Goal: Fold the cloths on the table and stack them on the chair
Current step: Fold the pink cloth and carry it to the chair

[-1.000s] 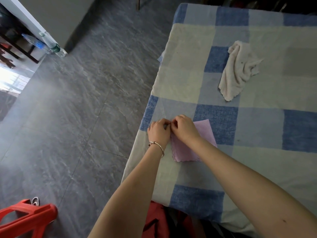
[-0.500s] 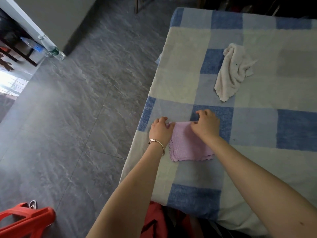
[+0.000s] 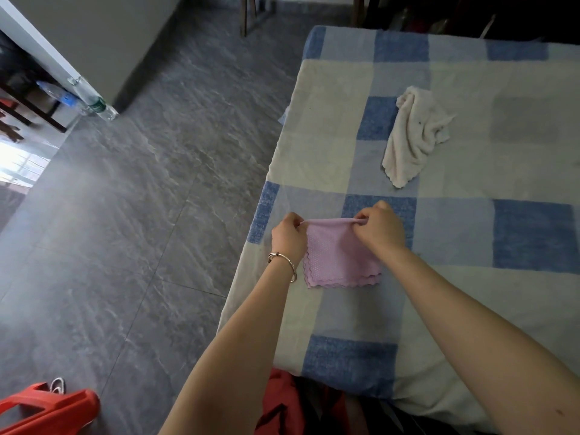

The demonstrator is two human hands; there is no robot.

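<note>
Pink cloth (image 3: 340,255) on checked table (image 3: 329,120), near its left edge and close to the person; head view. L hand (image 3: 288,235) and R hand (image 3: 379,229) each pinch one far corner of the cloth between thumb and curled fingers, w/ the far edge drawn taut between them and raised a little off the tabletop. The near part lies flat. Along the near edge several scalloped hems show, stacked one over another, i.e. the cloth is already in layers; how many, cannot tell. Bracelet (image 3: 284,262) on L wrist.

White cloth (image 3: 414,136): crumpled in a loose heap farther back on the table, well apart from the pink one. Neither hand touches it, and it is not folded.

Red chair (image 3: 47,409): only a part shows, at lower left on the floor (image 3: 141,215), well apart from the table edge. Presumably the stacking place. No folded cloth is seen on the visible part, but most of it is out of frame, so a stack, if any, cannot be judged.

Progress (judgement): early to mid. Pink cloth approx. done or one fold short; the pinch on both far corners suits either a last fold toward the near edge or a lift-off. Left to do: finish the pink and carry it to the chair, then spread, fold & carry the white. No other loose cloths show on the table, though its right & far parts run out of frame.
</note>
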